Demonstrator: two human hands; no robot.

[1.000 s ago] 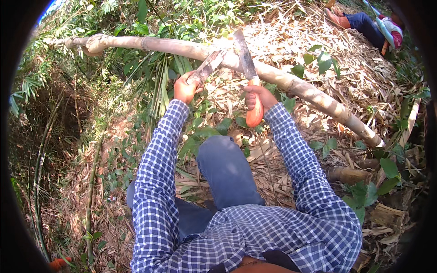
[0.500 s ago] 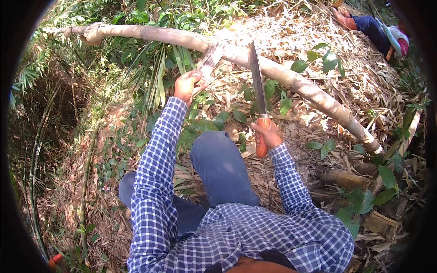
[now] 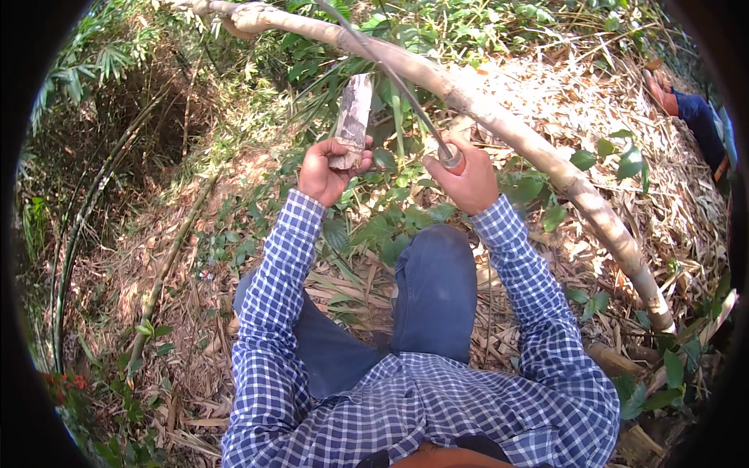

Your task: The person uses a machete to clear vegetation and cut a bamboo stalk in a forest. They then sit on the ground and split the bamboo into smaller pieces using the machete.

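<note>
My left hand [image 3: 321, 173] is closed round the lower end of a flat, split piece of bamboo or wood [image 3: 356, 105], pale with grey-brown patches, standing roughly upright. To its right, my right hand [image 3: 466, 179] grips a machete [image 3: 406, 92] by its orange handle, most of which the fingers cover. The machete's long dark blade slants up and to the left, edge-on, across a bamboo pole [image 3: 530, 142]. I cannot tell whether blade and pole touch. That pole arches from upper left to lower right beyond both hands.
Below the hands is my bent knee [image 3: 437, 288] in blue trousers. Dry leaves [image 3: 608, 93] cover the ground to the right, with green leafy plants among them. Thin stems [image 3: 168, 273] rise at left. Another person's legs [image 3: 694, 117] lie at the far right.
The view has shifted left. My right hand has moved up toward my left hand, and the machete now tilts up-left instead of standing nearly upright. The wood piece has come away from in front of the pole.
</note>
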